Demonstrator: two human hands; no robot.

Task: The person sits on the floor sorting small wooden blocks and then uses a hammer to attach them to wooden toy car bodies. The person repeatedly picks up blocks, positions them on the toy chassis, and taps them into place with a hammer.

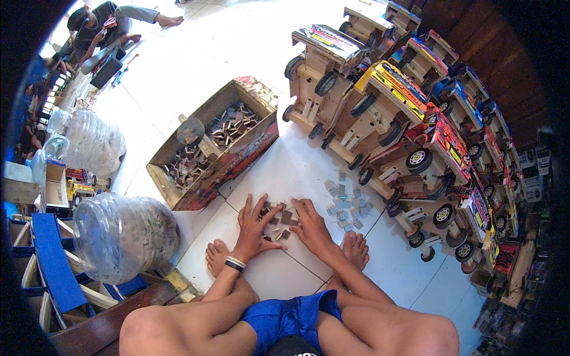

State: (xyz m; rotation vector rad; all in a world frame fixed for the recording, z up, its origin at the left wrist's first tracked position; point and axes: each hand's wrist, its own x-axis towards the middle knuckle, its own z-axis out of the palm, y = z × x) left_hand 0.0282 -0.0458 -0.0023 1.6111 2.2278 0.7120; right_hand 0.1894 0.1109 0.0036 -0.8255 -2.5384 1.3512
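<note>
Between my two hands, a loose group of small brown wooden blocks lies on the white tiled floor. My left hand rests at the left side of these blocks, fingers spread and thumb stretched toward their near edge. On the other side, my right hand has its fingers extended, the tips touching or close to the blocks. Neither hand appears to grip a block. Just right of my right hand, more small blocks with pale grey faces lie spread on the tiles.
A wooden box with two compartments of small blocks stands ahead. Many wooden toy trucks are stacked at the right. Large clear plastic jars and a blue-topped wooden frame stand left. A person sits far left.
</note>
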